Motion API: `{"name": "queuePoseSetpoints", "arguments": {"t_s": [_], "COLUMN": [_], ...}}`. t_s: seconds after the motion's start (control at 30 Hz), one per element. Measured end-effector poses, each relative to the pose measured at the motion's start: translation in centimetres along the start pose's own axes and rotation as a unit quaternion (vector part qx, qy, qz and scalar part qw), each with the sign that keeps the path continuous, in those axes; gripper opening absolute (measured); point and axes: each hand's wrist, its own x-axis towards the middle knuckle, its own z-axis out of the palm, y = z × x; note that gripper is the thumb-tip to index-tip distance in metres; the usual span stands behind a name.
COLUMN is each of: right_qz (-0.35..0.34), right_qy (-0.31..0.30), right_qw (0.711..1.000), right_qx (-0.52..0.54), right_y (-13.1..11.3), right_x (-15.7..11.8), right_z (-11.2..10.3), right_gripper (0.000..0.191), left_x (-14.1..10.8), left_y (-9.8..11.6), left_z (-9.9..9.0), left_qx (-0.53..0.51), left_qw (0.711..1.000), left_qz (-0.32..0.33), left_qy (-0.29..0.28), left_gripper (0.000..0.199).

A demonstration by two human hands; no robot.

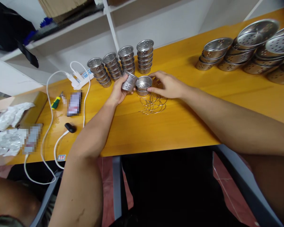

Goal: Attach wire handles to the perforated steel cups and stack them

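Observation:
Tilted in my left hand [119, 90] is a perforated metal strainer cup [129, 82], with my fingers wrapped round it; it may be more than one nested together. Right beside it, a short stack of strainer cups [144, 84] stands upright on the table. My right hand [164, 84] has its thumb and forefinger at the right side of that stack, one in front and one behind the rim. Several loose thin wire rings [153, 105] lie overlapping on the table below my right hand, some of them partly hidden by it.
Behind my hands stand several stacks of small strainer cups [125, 60]. Larger strainer stacks [236, 50] stand at the right. Leftward are a white power strip [81, 81] with cables, a screwdriver [56, 102], a black plug-like object [70, 127] and plastic bags [9, 138]. Another person's arm shows lower left.

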Motion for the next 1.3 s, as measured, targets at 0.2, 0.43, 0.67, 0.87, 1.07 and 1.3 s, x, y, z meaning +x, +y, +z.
{"name": "queuePoseSetpoints", "arguments": {"t_s": [0.2, 0.43, 0.67, 0.87, 1.07, 1.3], "right_qz": [-0.034, -0.072, -0.075, -0.068, 0.011, 0.009], "right_qy": [-0.01, 0.064, 0.074, 0.112, 0.094, 0.102], "right_qw": [0.999, 0.995, 0.992, 0.989, 0.995, 0.995], "right_qx": [0.021, 0.005, 0.063, 0.074, 0.012, -0.018], "right_y": [0.1, -1.7, -2.9, -2.7, -2.2, -1.5], "right_x": [0.0, 0.1, 0.4, 0.8, 0.9, 1.4], "right_z": [0.4, -1.1, 0.3, 0.9, 0.0, 0.3], "right_gripper": [0.1, 0.086, 0.106, 0.107, 0.103, 0.097], "left_x": [0.1, 1.7, 0.8, 0.7, -0.2, -1.1], "left_y": [-0.5, -1.5, -0.8, -1.0, -0.2, 0.1], "left_z": [0.0, -1.3, 0.7, 0.8, 0.9, 2.0], "left_qx": [-0.002, 0.185, 0.388, 0.394, 0.284, 0.231], "left_qw": [1.0, 0.953, 0.843, 0.843, 0.924, 0.956], "left_qz": [0.002, 0.216, 0.372, 0.366, 0.252, 0.183], "left_qy": [0.007, 0.101, 0.008, -0.008, 0.044, 0.008], "left_gripper": [0.086, 0.09, 0.102, 0.114, 0.12, 0.099]}}
